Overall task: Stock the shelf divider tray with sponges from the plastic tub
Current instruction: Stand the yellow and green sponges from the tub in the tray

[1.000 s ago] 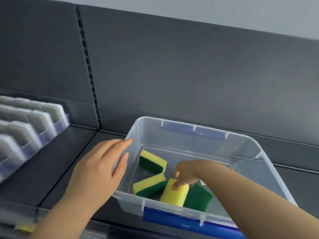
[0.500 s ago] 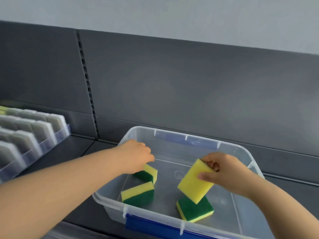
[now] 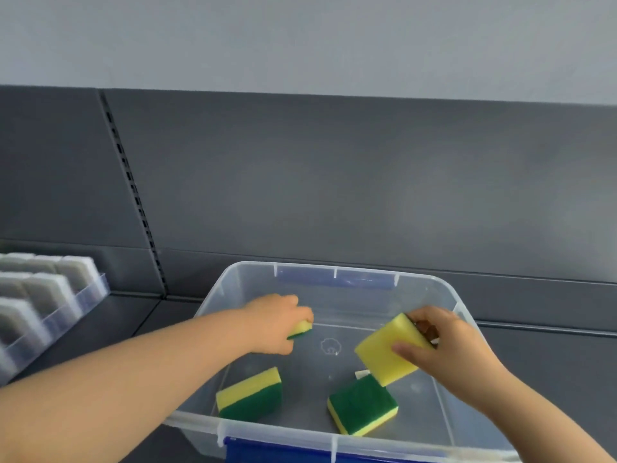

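A clear plastic tub (image 3: pixel 337 272) with blue latches stands on the dark shelf. My right hand (image 3: pixel 440 349) grips a yellow-and-green sponge (image 3: pixel 384 355), lifted and tilted above the tub floor. My left hand (image 3: pixel 277 322) is curled over another sponge (image 3: pixel 302 329) near the tub's back left; only its corner shows. Two more sponges lie on the tub floor, one at front left (image 3: pixel 250 394) and one green side up at front right (image 3: pixel 362 404). The shelf divider tray (image 3: pixel 90 295) sits at the far left, its lanes filled with grey-white pads.
The grey back panel (image 3: pixel 334 178) of the shelf rises right behind the tub, with a slotted upright (image 3: pixel 133 192) at left. Bare dark shelf (image 3: pixel 117 325) lies between the tray and the tub.
My right hand has lifted its sponge off the tub floor and holds it raised. My left hand went from the tub's rim down onto the back-left sponge and closed over it.
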Action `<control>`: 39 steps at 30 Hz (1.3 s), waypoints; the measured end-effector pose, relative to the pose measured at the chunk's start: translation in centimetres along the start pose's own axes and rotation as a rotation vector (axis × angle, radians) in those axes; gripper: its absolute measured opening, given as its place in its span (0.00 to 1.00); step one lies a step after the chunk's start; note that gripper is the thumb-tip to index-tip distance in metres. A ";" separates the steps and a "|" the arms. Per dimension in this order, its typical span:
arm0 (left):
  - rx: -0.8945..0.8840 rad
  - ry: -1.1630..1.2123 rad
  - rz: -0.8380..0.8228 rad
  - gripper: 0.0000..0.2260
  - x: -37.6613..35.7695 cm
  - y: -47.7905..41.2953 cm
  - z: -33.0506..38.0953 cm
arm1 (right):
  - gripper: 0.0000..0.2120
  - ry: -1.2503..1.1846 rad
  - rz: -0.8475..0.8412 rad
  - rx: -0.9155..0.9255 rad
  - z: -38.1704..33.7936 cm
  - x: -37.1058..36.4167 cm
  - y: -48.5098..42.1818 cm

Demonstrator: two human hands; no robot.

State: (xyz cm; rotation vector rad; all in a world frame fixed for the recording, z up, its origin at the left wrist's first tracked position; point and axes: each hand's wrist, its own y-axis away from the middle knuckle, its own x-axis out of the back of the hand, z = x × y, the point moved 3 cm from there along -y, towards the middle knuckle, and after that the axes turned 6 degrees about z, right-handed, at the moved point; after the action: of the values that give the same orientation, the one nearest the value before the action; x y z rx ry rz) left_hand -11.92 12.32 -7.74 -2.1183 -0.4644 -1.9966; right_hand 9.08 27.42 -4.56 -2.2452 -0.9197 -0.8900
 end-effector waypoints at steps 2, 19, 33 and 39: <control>0.025 0.205 0.243 0.20 2.1 0.6 0.7 | 0.16 -0.042 0.068 -0.010 -0.6 -0.4 -0.2; 0.056 0.782 0.592 0.24 5.0 8.3 1.4 | 0.10 -0.468 0.190 0.041 -7.4 -4.1 -0.3; 0.196 0.399 1.036 0.17 7.6 30.8 -11.6 | 0.15 -0.714 0.317 0.224 -27.1 -12.2 7.7; 0.416 0.368 1.058 0.18 4.4 45.3 -18.9 | 0.14 -0.829 0.145 0.270 -36.6 -21.6 12.5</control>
State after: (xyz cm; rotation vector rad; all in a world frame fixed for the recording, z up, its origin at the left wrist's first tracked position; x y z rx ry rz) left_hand -13.27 -36.09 1.31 -1.2461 0.2599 -1.4057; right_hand -6.65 -13.74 -0.41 -2.3921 -1.1046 0.2721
